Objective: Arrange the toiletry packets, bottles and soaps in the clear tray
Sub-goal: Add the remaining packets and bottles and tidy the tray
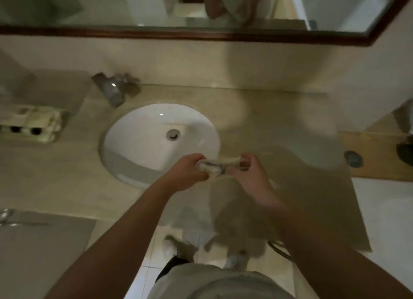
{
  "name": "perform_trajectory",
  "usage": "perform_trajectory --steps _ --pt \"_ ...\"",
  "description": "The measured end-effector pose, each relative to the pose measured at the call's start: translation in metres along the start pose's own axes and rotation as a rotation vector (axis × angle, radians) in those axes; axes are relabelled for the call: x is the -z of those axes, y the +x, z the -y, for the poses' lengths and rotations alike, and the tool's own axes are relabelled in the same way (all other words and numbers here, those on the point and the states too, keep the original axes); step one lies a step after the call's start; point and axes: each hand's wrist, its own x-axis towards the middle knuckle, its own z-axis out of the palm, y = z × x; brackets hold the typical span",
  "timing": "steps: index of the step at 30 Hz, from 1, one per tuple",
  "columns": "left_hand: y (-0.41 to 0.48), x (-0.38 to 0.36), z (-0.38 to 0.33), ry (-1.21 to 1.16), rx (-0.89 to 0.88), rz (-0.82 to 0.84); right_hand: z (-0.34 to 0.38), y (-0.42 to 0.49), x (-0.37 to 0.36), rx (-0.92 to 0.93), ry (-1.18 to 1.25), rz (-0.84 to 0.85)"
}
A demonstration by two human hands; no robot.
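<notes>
Both bare forearms reach forward from the bottom of the head view, and the left hand [186, 171] and right hand [251, 174] meet over the near right rim of the round white basin [143, 142], each grip closed around one end of a small pale bundle of toiletry packets [215, 164], too blurred to count. Well to the left on the beige stone worktop [257, 111] sits the clear rectangular tray [26, 138], holding pale packets and two dark round tops. Behind the basin stands the chrome tap [111, 91], below a brown-framed mirror [201, 36].
</notes>
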Motion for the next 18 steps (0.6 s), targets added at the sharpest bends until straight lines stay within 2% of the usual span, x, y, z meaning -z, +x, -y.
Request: perform_trajectory --steps 4,9,13,18 --pt "-0.052 0.053 0.04 -0.224 0.118 -0.149 0.039 -0.008 -0.059 0.069 -0.018 0.211" --pt "-0.115 0.121 0.111 -0.591 0.181 -0.35 0.097 -0.031 -0.161 0.193 -0.059 0.326" --pt "-0.155 0.184 0.182 -0.782 0.31 -0.635 0.132 -0.051 -0.258 0.17 -0.05 0.36" --pt "-0.182 0.25 0.26 -0.866 0.405 -0.743 0.17 -0.069 -0.364 0.11 -0.035 0.484"
